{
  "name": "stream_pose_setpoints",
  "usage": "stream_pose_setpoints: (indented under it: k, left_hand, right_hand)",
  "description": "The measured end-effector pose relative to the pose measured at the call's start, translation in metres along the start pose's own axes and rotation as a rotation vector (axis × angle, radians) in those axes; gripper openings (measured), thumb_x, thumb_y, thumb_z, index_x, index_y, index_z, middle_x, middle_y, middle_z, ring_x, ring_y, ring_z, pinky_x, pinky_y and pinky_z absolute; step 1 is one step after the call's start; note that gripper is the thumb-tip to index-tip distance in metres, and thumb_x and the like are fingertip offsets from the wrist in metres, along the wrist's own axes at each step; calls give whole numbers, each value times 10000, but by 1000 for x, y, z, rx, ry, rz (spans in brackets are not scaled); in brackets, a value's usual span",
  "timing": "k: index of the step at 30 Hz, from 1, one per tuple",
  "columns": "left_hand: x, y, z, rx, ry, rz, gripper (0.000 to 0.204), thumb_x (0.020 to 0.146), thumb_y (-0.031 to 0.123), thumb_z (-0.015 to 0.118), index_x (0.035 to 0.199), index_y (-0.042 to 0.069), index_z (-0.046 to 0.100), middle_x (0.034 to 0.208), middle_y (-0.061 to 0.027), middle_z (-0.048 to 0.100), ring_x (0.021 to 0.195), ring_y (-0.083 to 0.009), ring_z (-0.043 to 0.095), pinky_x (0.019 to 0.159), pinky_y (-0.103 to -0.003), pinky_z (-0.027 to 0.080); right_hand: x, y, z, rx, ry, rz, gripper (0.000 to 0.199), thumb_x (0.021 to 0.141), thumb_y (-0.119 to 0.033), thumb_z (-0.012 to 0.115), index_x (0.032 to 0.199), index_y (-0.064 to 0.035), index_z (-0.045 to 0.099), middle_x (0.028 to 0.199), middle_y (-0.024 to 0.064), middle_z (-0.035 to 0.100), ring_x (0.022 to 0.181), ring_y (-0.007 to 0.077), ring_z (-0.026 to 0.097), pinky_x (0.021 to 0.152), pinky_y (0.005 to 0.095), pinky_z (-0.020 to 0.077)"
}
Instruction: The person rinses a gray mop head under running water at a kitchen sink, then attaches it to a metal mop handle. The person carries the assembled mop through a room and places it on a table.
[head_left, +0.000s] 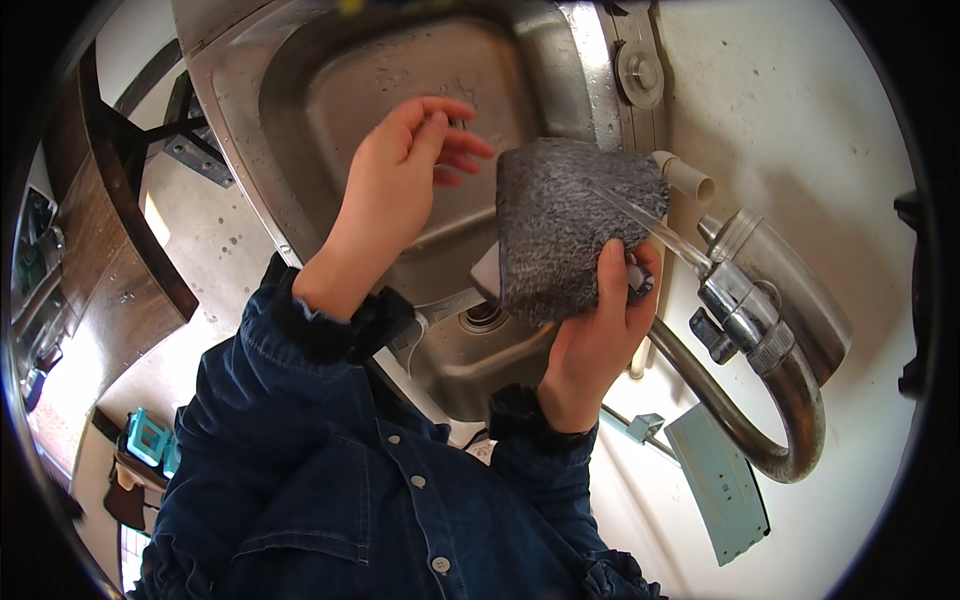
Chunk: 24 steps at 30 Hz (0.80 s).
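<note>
A grey fuzzy cloth (pixel 565 225) is held over the sink (pixel 345 90), spread out with its textured face up. My right hand (pixel 605 325) grips its near right edge, thumb on top and the other fingers mostly hidden beneath. Water runs from the metal tap (pixel 735 305) onto the cloth. Something pale (pixel 487 275) sticks out from under its left edge; I cannot tell whether it is part of the cloth. Left of the cloth, my left hand (pixel 405 165) hangs over the basin, open with loosely curled fingers, touching nothing.
A curved pipe (pixel 805 430) carries the tap at the right. A short plastic pipe end (pixel 690 180) juts out behind the cloth. The drain (pixel 483 318) lies below the cloth's left edge. A pale green panel (pixel 718 485) is at the lower right, a brown wooden surface (pixel 110 270) at the left.
</note>
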<state>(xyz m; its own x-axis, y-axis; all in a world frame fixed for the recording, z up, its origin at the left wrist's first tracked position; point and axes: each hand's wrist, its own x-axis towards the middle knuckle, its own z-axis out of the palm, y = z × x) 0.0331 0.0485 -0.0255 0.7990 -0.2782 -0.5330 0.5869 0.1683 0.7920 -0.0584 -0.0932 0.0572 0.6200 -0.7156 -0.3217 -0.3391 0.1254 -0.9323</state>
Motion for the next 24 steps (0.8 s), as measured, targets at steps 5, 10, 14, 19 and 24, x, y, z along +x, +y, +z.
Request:
stream_pose_setpoints:
  k: [5, 10, 14, 19, 24]
  left_hand:
    - [-26, -9, -2, 56, -255, -57, 407, 1071, 297, 367, 1095, -3, 640, 1009, -70, 668, 936, -140, 611, 874, -282, 474]
    - [-38, -5, 12, -52, -280, 119, 271, 996, 135, 547, 1222, -11, 583, 1175, -67, 606, 1067, -136, 562, 964, -296, 442]
    - [-34, 2, 17, -223, -331, 75, 499, 902, -13, 636, 1360, 0, 439, 1231, -76, 588, 1176, -155, 533, 1022, -331, 423]
    - [-32, 6, 18, -462, -462, -2, 661, 862, -115, 535, 1455, 37, 287, 1311, -90, 534, 1231, -180, 507, 1062, -338, 387]
    - [-32, 6, 18, -469, -464, -59, 697, 825, -149, 490, 1461, 40, 278, 1342, -90, 508, 1254, -181, 492, 1071, -340, 379]
  right_hand:
    - [7, 2, 8, 20, -8, -75, 235, 962, -114, 591, 1168, -14, 538, 1125, 106, 589, 1018, 177, 586, 889, 314, 481]
    - [6, 5, 10, -92, -14, -165, 257, 951, -115, 615, 1173, -17, 529, 1099, 89, 588, 993, 160, 580, 873, 295, 482]
    - [4, 7, 4, -283, -14, -184, 304, 922, -85, 643, 1189, -11, 517, 1115, 78, 580, 994, 155, 573, 891, 290, 469]
    - [-1, 13, 2, -87, -9, -161, 509, 826, -20, 725, 1266, 11, 470, 1158, 87, 559, 1036, 149, 546, 896, 285, 451]
    - [-1, 15, -1, -60, -61, -177, 624, 807, -2, 719, 1348, 22, 409, 1242, 106, 536, 1106, 181, 543, 951, 308, 444]
